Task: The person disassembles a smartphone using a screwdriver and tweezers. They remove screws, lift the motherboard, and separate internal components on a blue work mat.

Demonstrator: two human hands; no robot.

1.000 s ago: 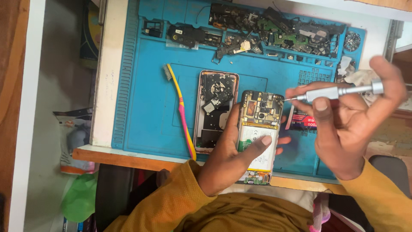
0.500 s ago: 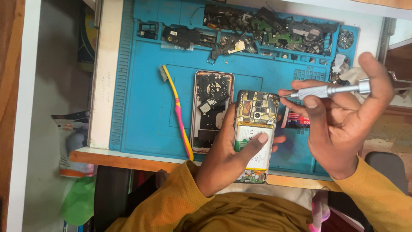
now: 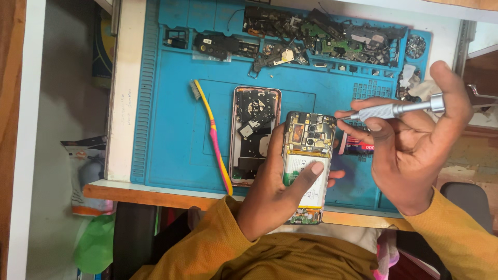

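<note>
Two phone bodies are seen over the blue silicone repair mat (image 3: 171, 155). One, an opened smartphone with its gold-coloured circuit board and white battery exposed (image 3: 307, 161), is gripped in the left hand (image 3: 275, 192), whose fingers are wrapped round its left edge while the thumb is pressed flat on the battery. It is held just above the near edge of the mat, tilted slightly toward the camera. A slim silver metal precision screwdriver (image 3: 397, 109) is pinched in the right hand (image 3: 415, 155) between thumb and forefinger, with the index fingertip set on its end cap; its tip is placed at the upper right corner of the exposed board, touching or nearly so, though which cannot be told.

The back cover is judged to be already removed: a pink-rimmed phone back shell with dark inner parts (image 3: 255, 136) is laid flat on the mat just beside the held phone. A row of dark loose phone parts and small boards (image 3: 321, 39) is spread along the far edge of the mat, so much stripping appears done. The board and battery are not yet lifted out, and work on the board's screws is judged to be in hand. A yellow and pink toothbrush (image 3: 212, 137) is laid left of the shell.
</note>
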